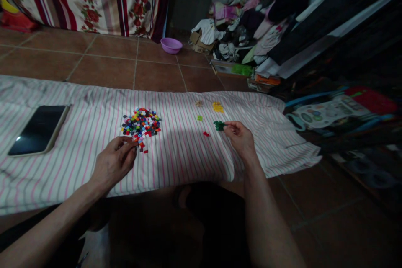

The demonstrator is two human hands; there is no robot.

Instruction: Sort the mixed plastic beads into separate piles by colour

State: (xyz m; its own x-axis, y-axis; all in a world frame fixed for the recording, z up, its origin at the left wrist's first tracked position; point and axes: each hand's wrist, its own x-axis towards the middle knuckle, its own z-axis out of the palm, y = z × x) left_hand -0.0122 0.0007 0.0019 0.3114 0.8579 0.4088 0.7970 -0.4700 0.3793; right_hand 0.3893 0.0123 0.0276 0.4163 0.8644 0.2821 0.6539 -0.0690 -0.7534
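My left hand pinched at the mixed brick pile; my right hand gripped green bricks. A nudge could scatter the sorted colours.

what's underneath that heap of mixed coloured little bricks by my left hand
The heap of bricks lies on a pink-striped white cloth spread over the brown tiled floor. The cloth covers the floor beneath it, so nothing under the heap shows.
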